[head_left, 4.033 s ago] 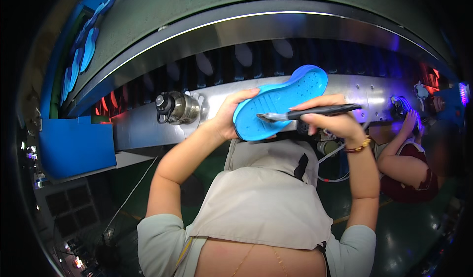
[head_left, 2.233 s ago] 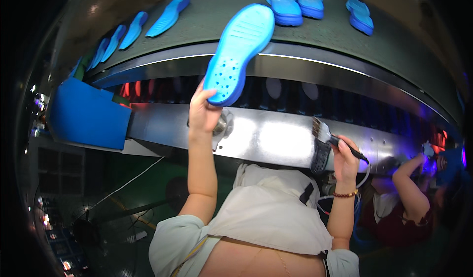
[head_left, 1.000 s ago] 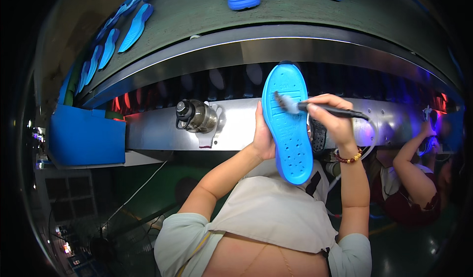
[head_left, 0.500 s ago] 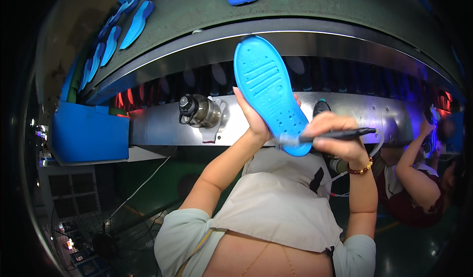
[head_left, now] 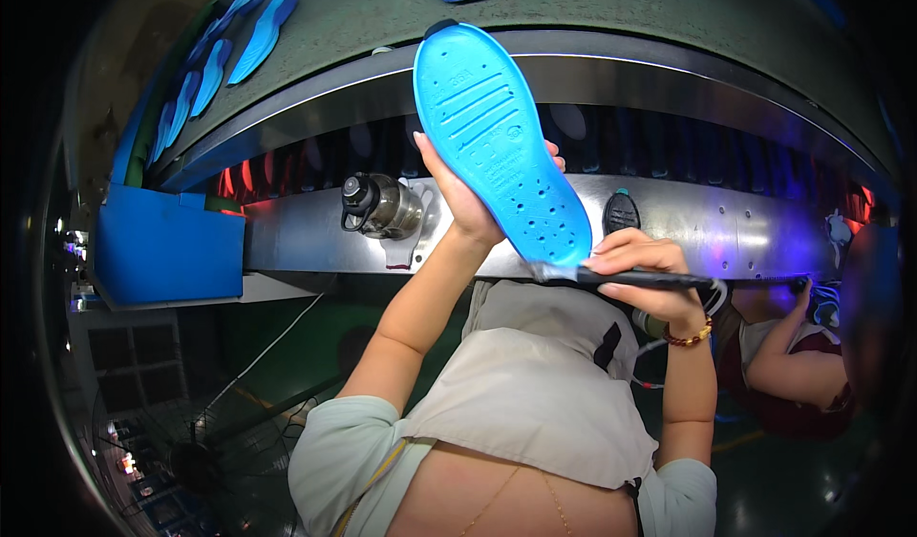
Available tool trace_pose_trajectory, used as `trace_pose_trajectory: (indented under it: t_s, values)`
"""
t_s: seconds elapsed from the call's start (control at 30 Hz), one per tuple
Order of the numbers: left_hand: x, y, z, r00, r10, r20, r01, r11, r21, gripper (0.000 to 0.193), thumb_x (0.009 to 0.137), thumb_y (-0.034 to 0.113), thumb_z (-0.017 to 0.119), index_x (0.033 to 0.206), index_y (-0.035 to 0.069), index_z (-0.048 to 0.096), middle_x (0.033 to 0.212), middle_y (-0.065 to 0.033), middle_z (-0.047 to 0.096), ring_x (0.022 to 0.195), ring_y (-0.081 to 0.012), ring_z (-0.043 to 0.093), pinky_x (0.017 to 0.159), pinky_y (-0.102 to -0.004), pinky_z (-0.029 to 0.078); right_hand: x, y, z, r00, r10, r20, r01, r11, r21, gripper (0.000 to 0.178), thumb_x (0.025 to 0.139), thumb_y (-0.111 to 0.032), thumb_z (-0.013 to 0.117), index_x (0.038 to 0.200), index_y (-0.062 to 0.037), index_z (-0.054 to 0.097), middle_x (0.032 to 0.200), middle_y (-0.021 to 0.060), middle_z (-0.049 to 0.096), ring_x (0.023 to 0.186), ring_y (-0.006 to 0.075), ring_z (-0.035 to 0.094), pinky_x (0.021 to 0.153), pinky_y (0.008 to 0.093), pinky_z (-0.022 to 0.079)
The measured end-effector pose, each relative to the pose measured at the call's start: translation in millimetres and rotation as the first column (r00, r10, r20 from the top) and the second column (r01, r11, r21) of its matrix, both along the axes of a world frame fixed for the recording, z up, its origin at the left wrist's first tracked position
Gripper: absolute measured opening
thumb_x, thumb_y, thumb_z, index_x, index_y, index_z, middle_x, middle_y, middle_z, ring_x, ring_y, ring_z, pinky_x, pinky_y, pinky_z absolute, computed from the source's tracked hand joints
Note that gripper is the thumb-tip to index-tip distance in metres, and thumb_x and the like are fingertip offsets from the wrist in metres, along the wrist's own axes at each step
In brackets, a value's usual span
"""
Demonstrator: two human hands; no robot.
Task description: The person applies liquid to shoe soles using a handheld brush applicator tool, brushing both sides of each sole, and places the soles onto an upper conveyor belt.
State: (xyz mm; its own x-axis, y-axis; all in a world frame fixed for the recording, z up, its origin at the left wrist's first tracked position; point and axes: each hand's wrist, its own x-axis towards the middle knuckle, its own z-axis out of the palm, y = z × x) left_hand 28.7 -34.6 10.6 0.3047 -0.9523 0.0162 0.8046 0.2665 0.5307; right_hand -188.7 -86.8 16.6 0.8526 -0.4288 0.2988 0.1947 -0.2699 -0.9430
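Note:
A bright blue shoe sole [head_left: 501,145] is tilted up in front of me, its face with grooves and small holes turned toward me. My left hand [head_left: 460,198] grips it along the sides, the thumb on the left edge and fingertips showing at the right edge. Closed round a black-handled brush [head_left: 626,277] is my right hand [head_left: 671,305]. The pale bristles meet the sole's lower end, and a thin tube hangs at the handle's other end. Something black caps the sole's top end.
A dark bottle [head_left: 392,207] stands by a light glove [head_left: 399,252] on the metal ledge [head_left: 296,236]. A black sole-shaped piece [head_left: 621,214] lies behind my right hand. Beyond runs a green belt [head_left: 363,21] with blue shoe parts. Another person [head_left: 793,375] sits at the right.
The sole and my left hand have moved up and to the left. The brush has shifted from across the sole's lower part to its bottom edge.

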Motion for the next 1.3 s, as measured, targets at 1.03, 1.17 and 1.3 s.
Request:
trace_pose_trajectory:
  t_s: [1.03,1.17,1.3]
  values:
    - [6,14,27,0.452,-0.870,0.195,0.620,0.464,0.633,0.061,0.079,0.040,0.053,0.122,-0.002,0.044,0.114,-0.0186,0.053,0.097,-0.0229,0.056,0.081,-0.0327,0.046,-13,-19,53,0.904,0.287,-0.318,-0.367,0.902,-0.227,0.019,0.068,0.003,0.069,0.087,0.0010,0.065,0.090,0.0141,0.066,0.086,0.0247,0.064,0.077,0.0321,0.050]
    - [16,18,29,0.505,-0.855,0.119,0.633,0.460,0.623,0.063,0.078,0.043,0.053,0.121,-0.002,0.046,0.111,-0.0201,0.054,0.090,-0.0250,0.058,0.079,-0.0350,0.048,-15,-21,53,0.988,0.067,-0.139,-0.097,0.969,-0.228,0.020,0.067,0.004,0.069,0.086,0.0013,0.064,0.091,0.0144,0.065,0.087,0.0240,0.064,0.079,0.0317,0.050]
    - [18,24,25,0.568,-0.804,0.177,0.581,0.544,0.606,0.060,0.077,0.042,0.054,0.117,-0.002,0.049,0.108,-0.0196,0.056,0.090,-0.0252,0.058,0.080,-0.0361,0.048,-23,-14,38,0.964,0.127,-0.236,-0.183,0.954,-0.236,0.019,0.069,0.002,0.068,0.087,0.0001,0.064,0.091,0.0131,0.066,0.088,0.0234,0.064,0.079,0.0308,0.050]
